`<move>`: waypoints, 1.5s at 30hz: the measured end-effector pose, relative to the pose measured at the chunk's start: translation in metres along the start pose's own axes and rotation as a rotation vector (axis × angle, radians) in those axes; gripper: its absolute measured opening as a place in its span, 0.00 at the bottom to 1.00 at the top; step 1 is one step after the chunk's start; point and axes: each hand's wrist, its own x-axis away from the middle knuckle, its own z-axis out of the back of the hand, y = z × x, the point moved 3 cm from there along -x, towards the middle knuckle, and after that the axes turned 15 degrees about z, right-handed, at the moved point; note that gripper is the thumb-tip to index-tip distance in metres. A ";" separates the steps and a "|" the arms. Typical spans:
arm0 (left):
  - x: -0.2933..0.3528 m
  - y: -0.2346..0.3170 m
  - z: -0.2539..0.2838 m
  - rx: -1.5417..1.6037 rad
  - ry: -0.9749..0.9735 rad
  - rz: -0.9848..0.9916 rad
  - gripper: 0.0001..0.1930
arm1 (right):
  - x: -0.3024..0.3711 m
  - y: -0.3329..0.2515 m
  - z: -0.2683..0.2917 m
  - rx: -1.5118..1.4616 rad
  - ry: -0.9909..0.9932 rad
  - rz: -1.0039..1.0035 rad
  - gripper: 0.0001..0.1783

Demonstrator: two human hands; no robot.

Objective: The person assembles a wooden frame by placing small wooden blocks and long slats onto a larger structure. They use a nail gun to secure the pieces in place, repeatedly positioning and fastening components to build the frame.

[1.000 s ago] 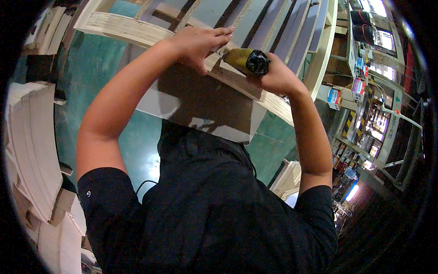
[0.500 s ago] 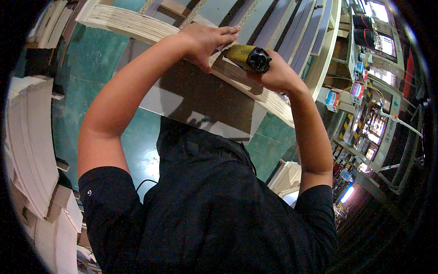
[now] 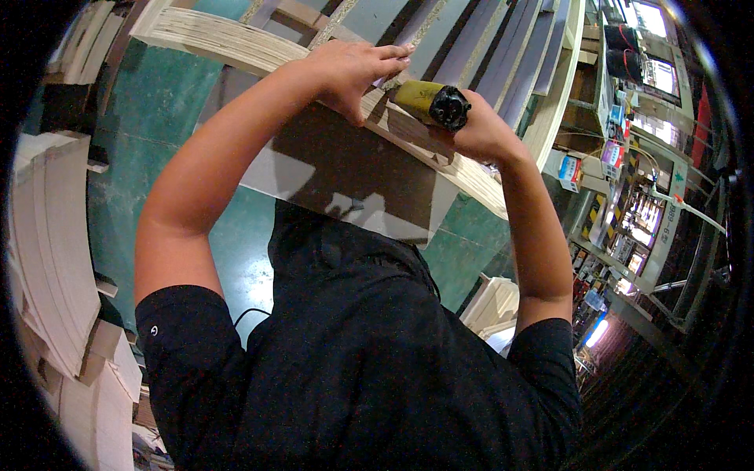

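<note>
My right hand is wrapped around a yellow power tool with a black rear end, which faces me. Its front end points left, toward the fingers of my left hand, just above the near wooden rail. My left hand rests on that rail with fingers stretched out over it and the thumb apart on the near side. Beyond the fingers, several grey-purple slats with rough particleboard edges run away from me. The tool's tip and what it touches are too small to make out.
A flat grey-brown panel lies below the rail, in front of my body. Stacked pale boards stand on the left over a green floor. Shelving with small boxes lines the right side.
The tool and my right hand have shifted slightly to the right and a little down. My left hand has stayed in place on the rail.
</note>
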 end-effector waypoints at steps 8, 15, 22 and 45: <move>-0.004 -0.005 -0.007 0.030 0.018 -0.038 0.64 | -0.001 -0.009 0.002 0.079 0.005 0.027 0.19; -0.002 -0.004 -0.003 0.028 0.010 -0.033 0.64 | -0.001 -0.017 0.004 0.086 -0.060 -0.017 0.17; 0.000 -0.003 0.000 0.025 -0.013 -0.006 0.66 | 0.005 0.006 -0.002 0.093 -0.042 0.020 0.16; -0.002 -0.004 -0.005 0.044 0.026 -0.017 0.66 | -0.006 -0.012 0.002 0.076 -0.023 -0.007 0.20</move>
